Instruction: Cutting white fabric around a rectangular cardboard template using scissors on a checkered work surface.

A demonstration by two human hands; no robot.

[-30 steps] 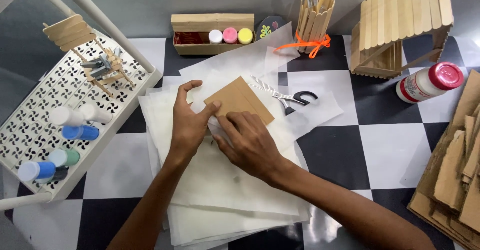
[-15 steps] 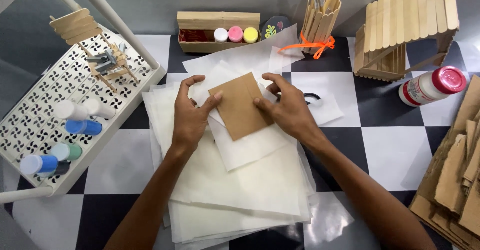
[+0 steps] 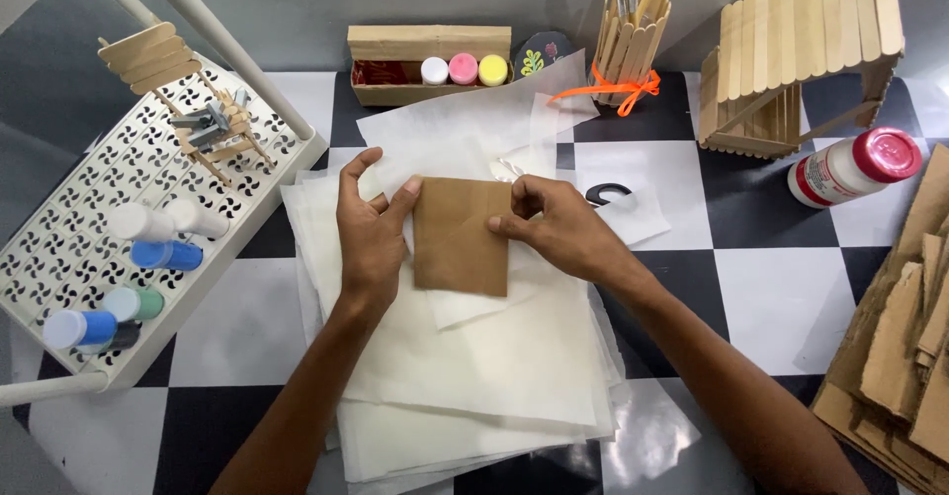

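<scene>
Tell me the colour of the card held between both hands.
Plain brown, like kraft cardboard; the head view shows it clearly.

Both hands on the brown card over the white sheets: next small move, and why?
Probably press the brown card flat and square it on the white sheets. The left hand pins its left edge, the right hand pinches its right edge, and it sits slightly askew to the stack beneath.
</scene>
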